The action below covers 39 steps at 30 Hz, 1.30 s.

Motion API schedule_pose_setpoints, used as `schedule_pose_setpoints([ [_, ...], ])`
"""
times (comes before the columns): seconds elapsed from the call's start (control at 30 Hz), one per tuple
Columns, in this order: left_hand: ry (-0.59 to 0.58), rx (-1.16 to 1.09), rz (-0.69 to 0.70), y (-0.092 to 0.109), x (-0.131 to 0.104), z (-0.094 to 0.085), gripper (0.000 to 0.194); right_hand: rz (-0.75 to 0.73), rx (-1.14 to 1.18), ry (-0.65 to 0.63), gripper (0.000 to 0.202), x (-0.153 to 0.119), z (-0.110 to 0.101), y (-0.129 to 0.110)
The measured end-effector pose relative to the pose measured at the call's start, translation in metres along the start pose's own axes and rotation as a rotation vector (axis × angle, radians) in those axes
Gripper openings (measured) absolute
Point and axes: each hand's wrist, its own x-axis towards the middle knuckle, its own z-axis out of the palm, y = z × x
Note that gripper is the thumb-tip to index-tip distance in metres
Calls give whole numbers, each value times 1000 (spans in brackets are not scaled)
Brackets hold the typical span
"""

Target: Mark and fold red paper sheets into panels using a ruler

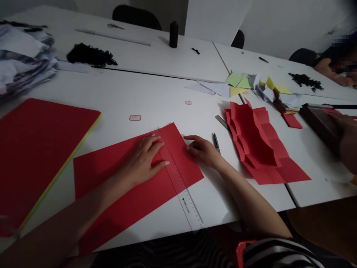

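Note:
A sheet of red paper (111,167) lies at an angle on the table in front of me. Across its right part lies a clear ruler (178,182), its near end sticking out past the paper's lower edge. My left hand (145,160) rests on the ruler and paper with its fingers spread. At the right edge of the sheet is my right hand (202,150), index finger stretched out and thumb a little apart from it; its other fingers are curled and partly hidden. A pen (215,143) lies just right of that hand.
Folded red paper (270,149) stands to the right, partly over a metal strip (222,122). On the left is a red paper stack (41,149). Coloured scraps (240,82), black yarn (90,56) and a black bottle (173,34) lie further back. Another person's hand (346,124) is at right.

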Motion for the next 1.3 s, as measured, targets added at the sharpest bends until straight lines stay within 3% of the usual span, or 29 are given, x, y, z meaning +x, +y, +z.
schedule_pose_setpoints([
  [0.87, -15, 11, 11, 2, -1, -2, 49, 1, 45, 0, 37, 0, 2, 5],
  [1.3, -1, 71, 31, 2, 3, -1, 52, 5, 15, 2, 38, -2, -2, -5],
])
